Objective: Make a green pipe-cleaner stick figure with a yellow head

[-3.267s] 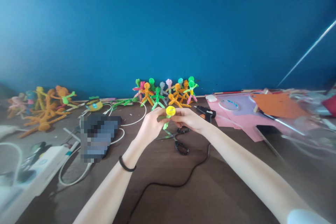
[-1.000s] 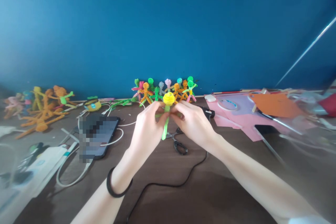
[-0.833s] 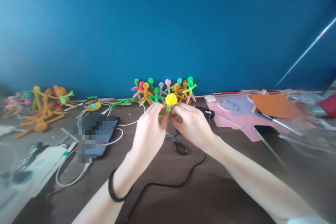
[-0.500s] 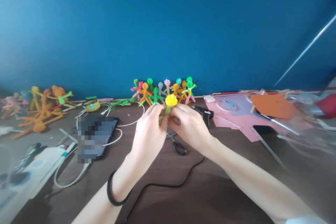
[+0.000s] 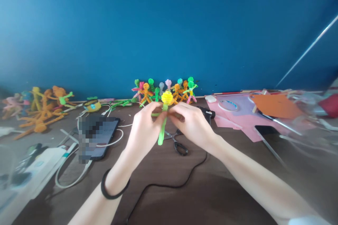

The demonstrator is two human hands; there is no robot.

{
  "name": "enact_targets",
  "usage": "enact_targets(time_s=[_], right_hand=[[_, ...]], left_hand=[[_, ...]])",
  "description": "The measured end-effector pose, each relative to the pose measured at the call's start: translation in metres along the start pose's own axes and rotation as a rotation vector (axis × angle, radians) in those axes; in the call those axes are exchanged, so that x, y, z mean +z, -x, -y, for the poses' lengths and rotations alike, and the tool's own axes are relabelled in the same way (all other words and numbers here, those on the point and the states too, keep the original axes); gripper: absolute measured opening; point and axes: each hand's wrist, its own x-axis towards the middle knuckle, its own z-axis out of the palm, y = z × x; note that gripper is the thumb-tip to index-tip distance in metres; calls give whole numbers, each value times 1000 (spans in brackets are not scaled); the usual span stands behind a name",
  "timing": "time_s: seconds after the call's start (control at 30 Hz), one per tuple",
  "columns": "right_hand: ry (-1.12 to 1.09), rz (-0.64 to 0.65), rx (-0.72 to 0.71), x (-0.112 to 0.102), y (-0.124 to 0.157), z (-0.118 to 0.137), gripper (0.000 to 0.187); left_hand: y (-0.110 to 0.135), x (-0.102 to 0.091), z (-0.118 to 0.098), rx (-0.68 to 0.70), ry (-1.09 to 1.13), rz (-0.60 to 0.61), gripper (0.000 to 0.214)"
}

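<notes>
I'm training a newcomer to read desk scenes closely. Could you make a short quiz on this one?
1. What colour is the round head of the figure between the left hand and the right hand?
2. True or false: the scissors lie on the orange sheet.
3. Which wrist wears the black band: (a) left or (b) right?

Key: 1. Yellow. 2. False; the scissors lie on the table. 3. a.

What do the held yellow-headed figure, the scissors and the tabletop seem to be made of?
Yellow-headed figure: probably pipe cleaner, matte; surface fuzzy, coiled.
Scissors: likely glossy plastic handles, metal blades; black loops gleam, blades look grey.
Tabletop: dull; faint brown streaks suggest wood or laminate.
</notes>
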Motion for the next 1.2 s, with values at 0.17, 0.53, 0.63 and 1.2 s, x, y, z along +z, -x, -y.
enact_targets(time_s=[0.17,0.53,0.63,1.2], right_hand=[[-63,-37,22,-8,-2,-2,6],[-99,-30,-77,-18,-2,2,12],[-191,-1,0,-22,-2,4,11],[-614,152,254,-32,-4,6,19]], left_hand=[[-8,-7,8,-29,142,17,17],[-4,-8,2,-78,357,115,22],[-3,-8,2,-57,366,105,22],[5,-13,-9,179,124,20,15]])
